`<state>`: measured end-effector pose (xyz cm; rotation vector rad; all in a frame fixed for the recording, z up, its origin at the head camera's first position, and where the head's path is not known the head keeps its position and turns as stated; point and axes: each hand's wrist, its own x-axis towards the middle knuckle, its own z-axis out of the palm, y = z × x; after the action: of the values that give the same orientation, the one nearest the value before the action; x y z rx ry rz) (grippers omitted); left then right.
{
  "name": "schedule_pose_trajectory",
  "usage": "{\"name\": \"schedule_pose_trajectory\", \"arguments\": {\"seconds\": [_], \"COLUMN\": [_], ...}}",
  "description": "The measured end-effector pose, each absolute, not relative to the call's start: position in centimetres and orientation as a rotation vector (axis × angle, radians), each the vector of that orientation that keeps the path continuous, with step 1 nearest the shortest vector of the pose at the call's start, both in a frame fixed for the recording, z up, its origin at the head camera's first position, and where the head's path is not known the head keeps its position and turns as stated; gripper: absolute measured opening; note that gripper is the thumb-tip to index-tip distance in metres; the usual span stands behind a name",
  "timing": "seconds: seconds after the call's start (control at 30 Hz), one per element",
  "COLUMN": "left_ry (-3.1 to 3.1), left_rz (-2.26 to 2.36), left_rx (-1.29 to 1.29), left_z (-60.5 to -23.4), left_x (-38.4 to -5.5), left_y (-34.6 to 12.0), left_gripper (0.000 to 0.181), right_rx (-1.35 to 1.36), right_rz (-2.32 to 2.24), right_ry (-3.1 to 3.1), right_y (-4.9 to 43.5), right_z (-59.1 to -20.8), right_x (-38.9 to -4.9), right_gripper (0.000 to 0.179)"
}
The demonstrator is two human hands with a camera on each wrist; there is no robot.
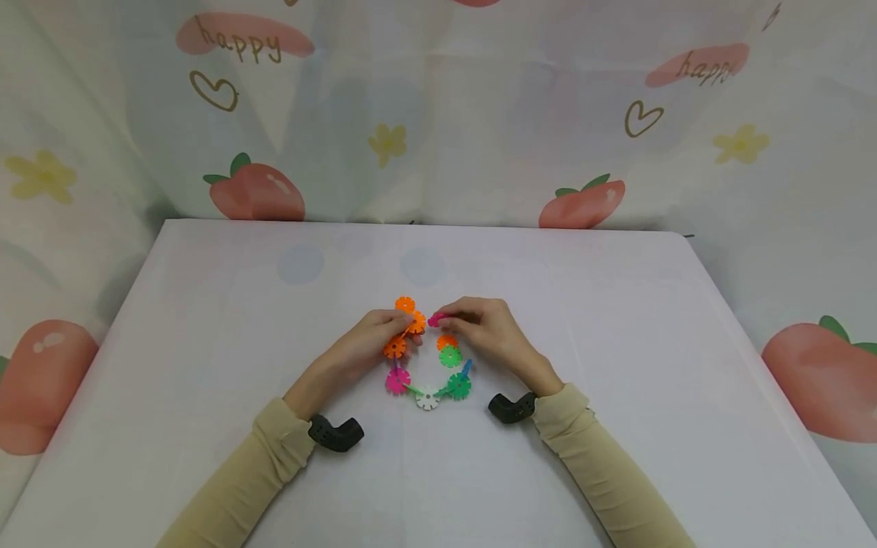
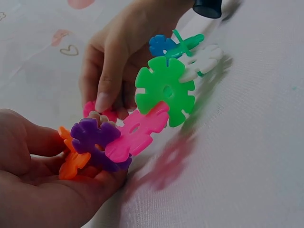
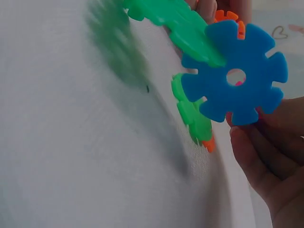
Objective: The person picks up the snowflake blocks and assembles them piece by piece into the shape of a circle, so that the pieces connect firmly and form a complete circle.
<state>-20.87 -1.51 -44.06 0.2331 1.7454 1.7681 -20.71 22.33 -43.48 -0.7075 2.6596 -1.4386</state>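
My left hand grips a curved chain of slotted plastic flower discs by its orange discs. The chain runs down through a purple disc, a pink disc, a light green disc, a white disc and a darker green disc. At its end is a blue disc. Close to the held orange discs, my right hand pinches a bright pink disc between thumb and fingers. A small gap shows between them in the head view.
Inside the chain's curve, a loose-looking green disc lies against an orange disc; whether they are joined cannot be told. White cloth covers the table. A printed curtain hangs behind. Black wrist mounts sit on both forearms.
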Motion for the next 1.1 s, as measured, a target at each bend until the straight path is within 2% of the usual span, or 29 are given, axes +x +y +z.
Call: {"name": "schedule_pose_trajectory", "arguments": {"seconds": [0.2,0.53,1.1], "left_ry": [1.762,1.812,1.906], "left_rz": [1.761,1.74,1.685], "left_rx": [0.221,0.255,0.345], "left_z": [-43.9,-44.2,-44.2], "left_x": [-20.8,-20.7,-20.6], "left_y": [-1.4,-1.3,-1.1], "left_gripper": [0.037,0.035,0.036], "right_rx": [-0.758,-1.048,-1.213], "right_rz": [-1.47,-1.322,-1.131], "right_ry": [2.686,2.863,2.951], "right_y": [21.9,21.6,21.0], "right_z": [-43.5,-43.0,-42.6], "right_x": [-20.5,-20.2,-19.6], "right_gripper": [0.011,0.012,0.012]}}
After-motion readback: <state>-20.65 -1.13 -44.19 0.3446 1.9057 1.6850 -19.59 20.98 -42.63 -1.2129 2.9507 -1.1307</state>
